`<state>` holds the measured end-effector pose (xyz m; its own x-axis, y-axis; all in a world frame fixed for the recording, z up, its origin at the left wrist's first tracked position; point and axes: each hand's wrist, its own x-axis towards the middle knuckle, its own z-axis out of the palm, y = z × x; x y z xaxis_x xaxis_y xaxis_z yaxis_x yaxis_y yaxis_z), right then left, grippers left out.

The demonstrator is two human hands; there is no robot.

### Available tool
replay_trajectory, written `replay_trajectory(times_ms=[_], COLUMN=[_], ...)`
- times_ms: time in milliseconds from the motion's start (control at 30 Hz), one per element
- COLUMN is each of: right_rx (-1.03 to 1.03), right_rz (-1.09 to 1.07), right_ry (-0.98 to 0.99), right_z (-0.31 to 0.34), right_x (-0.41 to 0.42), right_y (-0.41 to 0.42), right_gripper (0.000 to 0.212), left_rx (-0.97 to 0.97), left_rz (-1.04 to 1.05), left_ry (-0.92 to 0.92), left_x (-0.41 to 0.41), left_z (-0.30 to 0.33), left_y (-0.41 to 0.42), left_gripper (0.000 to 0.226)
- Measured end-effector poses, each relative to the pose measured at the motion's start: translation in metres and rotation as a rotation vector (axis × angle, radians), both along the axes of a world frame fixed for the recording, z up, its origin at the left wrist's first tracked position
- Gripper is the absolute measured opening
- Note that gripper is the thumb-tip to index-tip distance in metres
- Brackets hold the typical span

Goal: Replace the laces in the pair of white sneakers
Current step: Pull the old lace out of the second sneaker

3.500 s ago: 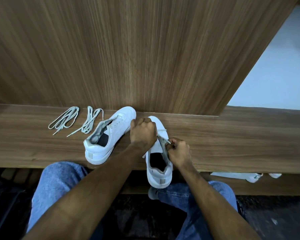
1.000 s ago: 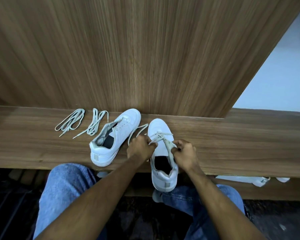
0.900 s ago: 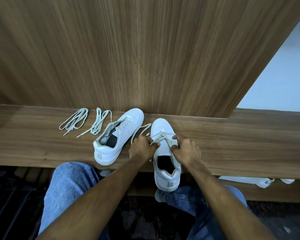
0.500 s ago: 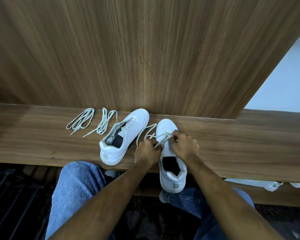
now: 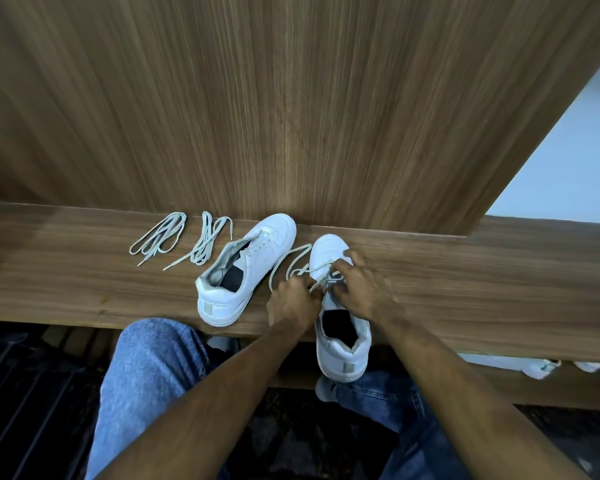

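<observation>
Pinching the pale flat lace (image 5: 293,263), your left hand (image 5: 291,303) has drawn slack out sideways while your right hand (image 5: 359,289), now shifted toeward, grips the crossings on the right white leather sneaker (image 5: 340,327) overhanging the wooden ledge (image 5: 499,282). Judging by this, unlacing continues; two spare lace bundles (image 5: 181,242) wait beyond the laceless left sneaker (image 5: 246,271).

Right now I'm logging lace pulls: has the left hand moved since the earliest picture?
Yes. The left hand drew back from the laced sneaker's toe toward the bench's front edge, pinching the lace.
</observation>
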<state>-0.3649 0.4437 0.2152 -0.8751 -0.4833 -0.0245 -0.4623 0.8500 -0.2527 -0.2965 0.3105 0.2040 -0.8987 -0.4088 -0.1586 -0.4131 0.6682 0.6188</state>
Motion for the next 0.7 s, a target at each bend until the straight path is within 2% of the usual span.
replay_trajectory(times_ms=[67, 133, 200, 233, 300, 367, 433, 533, 633, 700], right_rx=[0.019, -0.054, -0.33, -0.543, -0.909, -1.003, -0.86, -0.591, -0.24, -0.068], right_rz=[0.016, 0.048, -0.034, -0.148, -0.436, -0.624, -0.623, -0.344, -0.068, 0.011], right_ry=[0.026, 0.034, -0.006, -0.038, -0.019, 0.089, 0.136, 0.135, 0.106, 0.099], right_z=[-0.004, -0.01, -0.013, -0.011, 0.0, 0.009, 0.012, 0.005, 0.001, -0.005], right_x=[0.002, 0.003, 0.003, 0.003, 0.0, -0.003, -0.002, 0.001, 0.005, 0.006], right_y=[-0.003, -0.003, -0.001, 0.001, 0.008, 0.019, 0.026, 0.026, 0.013, 0.001], right_gripper=[0.028, 0.023, 0.016, 0.011, 0.017, 0.017, 0.012, 0.033, 0.034, 0.033], left_rx=[-0.006, -0.008, -0.006, -0.005, -0.007, -0.012, -0.016, -0.018, -0.029, -0.035], left_rz=[-0.003, -0.004, 0.003, 0.006, 0.017, 0.028, 0.033, 0.028, 0.016, 0.015], left_ry=[0.0, 0.006, 0.004, 0.004, 0.004, 0.0, -0.01, -0.019, -0.031, -0.038], left_x=[0.0, 0.0, 0.0, 0.0, 0.0, 0.0, 0.0, 0.001, 0.002, 0.003], left_z=[0.001, 0.0, 0.0, -0.001, -0.001, 0.0, 0.0, 0.001, 0.002, 0.003], left_y=[0.0, 0.0, 0.0, 0.0, -0.001, 0.0, 0.001, 0.002, 0.002, 0.003], left_gripper=[0.033, 0.032, 0.031, 0.03, 0.032, 0.035, 0.036, 0.036, 0.035, 0.036])
